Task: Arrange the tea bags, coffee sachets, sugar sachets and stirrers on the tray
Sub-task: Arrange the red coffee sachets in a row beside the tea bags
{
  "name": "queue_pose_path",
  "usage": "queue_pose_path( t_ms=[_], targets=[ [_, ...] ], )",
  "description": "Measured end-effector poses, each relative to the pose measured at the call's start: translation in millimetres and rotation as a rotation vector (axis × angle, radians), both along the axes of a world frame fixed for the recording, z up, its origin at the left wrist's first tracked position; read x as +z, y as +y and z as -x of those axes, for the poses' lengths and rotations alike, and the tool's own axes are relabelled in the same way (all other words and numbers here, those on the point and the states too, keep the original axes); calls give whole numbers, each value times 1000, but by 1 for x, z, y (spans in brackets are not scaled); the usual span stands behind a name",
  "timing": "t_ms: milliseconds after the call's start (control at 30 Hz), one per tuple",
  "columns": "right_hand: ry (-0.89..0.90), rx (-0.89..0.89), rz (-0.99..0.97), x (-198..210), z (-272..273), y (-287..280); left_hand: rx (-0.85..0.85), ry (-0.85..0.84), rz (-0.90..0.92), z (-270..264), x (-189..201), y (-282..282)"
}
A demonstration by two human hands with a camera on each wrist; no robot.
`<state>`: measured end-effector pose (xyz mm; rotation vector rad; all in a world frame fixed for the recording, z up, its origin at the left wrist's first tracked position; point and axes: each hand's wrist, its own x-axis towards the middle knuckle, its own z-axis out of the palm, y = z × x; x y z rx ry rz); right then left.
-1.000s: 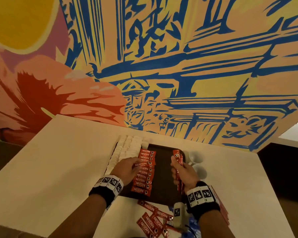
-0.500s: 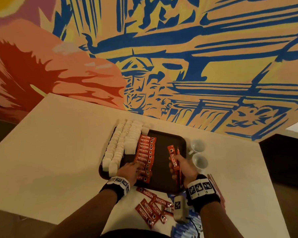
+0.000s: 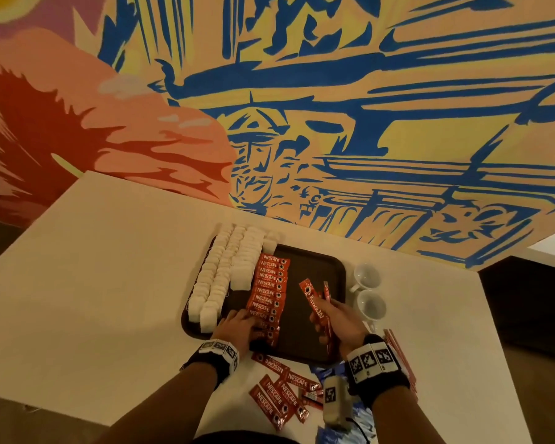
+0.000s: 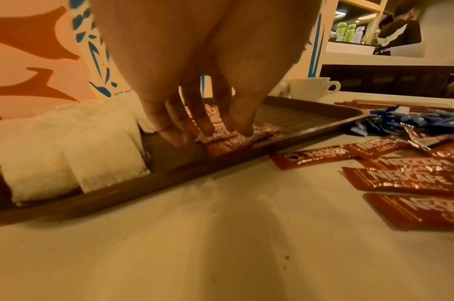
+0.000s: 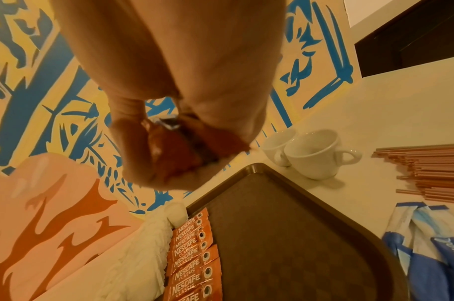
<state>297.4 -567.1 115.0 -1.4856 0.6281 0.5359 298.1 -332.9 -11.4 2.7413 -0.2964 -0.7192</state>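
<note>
Now | left hand (image 3: 237,326) presses tray's sachet row (image 3: 269,291); right hand (image 3: 340,322) grips sachets (image 3: 314,304)

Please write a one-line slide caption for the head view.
Left hand presses the sachet row on the tray; right hand holds more sachets.

Left hand (image 3: 234,328) flat, fingers (image 4: 205,122) extended and pressing down; right hand (image 3: 342,322) raised, fingers curled in a grip.
</note>
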Motion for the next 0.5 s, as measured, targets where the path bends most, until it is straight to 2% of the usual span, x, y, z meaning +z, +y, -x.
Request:
queue_pose_path(
  t_ms=[167, 300, 500],
  targets=[
    [-55, -14, -26, 9, 2, -3, 84, -71, 88, -6, 25, 4],
    [-135, -39, -72, 23, 3, -5, 227, -153, 313, -12, 73, -1],
    [-229, 58, -78, 49, 4, -4, 297, -69, 735, -7, 148, -15]
  ],
)
